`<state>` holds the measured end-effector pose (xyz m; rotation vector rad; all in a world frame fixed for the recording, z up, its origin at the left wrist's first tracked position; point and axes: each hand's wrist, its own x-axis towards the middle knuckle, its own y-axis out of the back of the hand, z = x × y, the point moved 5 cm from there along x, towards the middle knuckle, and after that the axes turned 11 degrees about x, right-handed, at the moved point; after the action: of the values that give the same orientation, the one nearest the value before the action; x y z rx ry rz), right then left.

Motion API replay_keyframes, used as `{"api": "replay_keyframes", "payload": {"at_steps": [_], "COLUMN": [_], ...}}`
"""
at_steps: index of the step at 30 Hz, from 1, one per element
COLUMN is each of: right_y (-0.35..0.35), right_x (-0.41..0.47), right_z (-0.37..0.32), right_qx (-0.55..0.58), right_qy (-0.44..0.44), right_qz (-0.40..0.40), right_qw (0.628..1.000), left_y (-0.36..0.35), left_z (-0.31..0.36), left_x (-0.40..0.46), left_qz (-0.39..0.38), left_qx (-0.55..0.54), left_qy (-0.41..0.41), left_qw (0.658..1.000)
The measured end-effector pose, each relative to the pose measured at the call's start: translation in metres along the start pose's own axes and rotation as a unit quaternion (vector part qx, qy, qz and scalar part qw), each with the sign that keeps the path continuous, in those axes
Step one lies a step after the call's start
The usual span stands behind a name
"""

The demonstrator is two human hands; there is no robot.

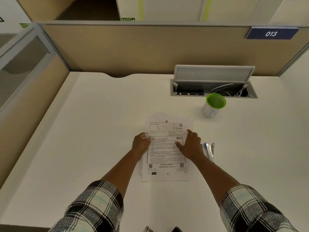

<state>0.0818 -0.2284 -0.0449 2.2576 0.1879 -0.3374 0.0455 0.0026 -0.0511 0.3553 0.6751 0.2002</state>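
A stack of papers (166, 168) lies on the white desk (100, 131), in the middle and a little to the right, with its long side running from near to far. The top sheet is a printed exam page with the word CHEMISTRY near its lower edge. The sheets under it are not exactly aligned, and their edges show at the far side and at the left.

The left hand (141, 144) is at the left edge of the stack. Its fingers are curled on this edge and hold it. The right hand (192, 145) rests on the right part of the top sheet. Its fingers are straight and spread, the thumb points to the left, and it presses the paper down without grasping anything.

A blue stapler (209, 151) lies just beside the right hand, to the right of the stack. A white cup (213, 106) with a green rim stands farther away, near an open cable box (214, 90) set in the desk. On the beige partition (133, 47) behind, a blue sign (271, 33) reads 013. Both arms have checked sleeves (100, 206).
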Motion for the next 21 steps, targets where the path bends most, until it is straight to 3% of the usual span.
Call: {"api": "replay_keyframes", "payload": {"at_steps": [3, 7, 12, 16, 21], "right_y": [0.006, 0.013, 0.02, 0.024, 0.028], "right_x": [0.006, 0.008, 0.006, 0.004, -0.002], "right_z": [0.001, -0.001, -0.006, -0.008, -0.013], "right_qx": [0.143, 0.35, 0.36, 0.354, 0.358], "right_qy": [-0.047, -0.064, -0.027, -0.035, -0.04], "right_qz": [0.023, 0.011, -0.017, -0.04, -0.072], "right_qw": [0.988, 0.935, 0.933, 0.934, 0.93], "left_y": [0.007, 0.014, 0.024, 0.039, 0.044], "left_z": [-0.004, -0.009, -0.008, 0.005, 0.024], "left_x": [0.0, -0.004, -0.01, -0.013, -0.015], "left_qz": [-0.009, -0.036, -0.062, -0.02, -0.02], "left_qx": [-0.005, -0.026, -0.013, 0.014, -0.072], "left_qy": [-0.013, -0.029, -0.019, -0.051, -0.061], "left_qw": [1.0, 0.999, 0.998, 0.998, 0.995]}}
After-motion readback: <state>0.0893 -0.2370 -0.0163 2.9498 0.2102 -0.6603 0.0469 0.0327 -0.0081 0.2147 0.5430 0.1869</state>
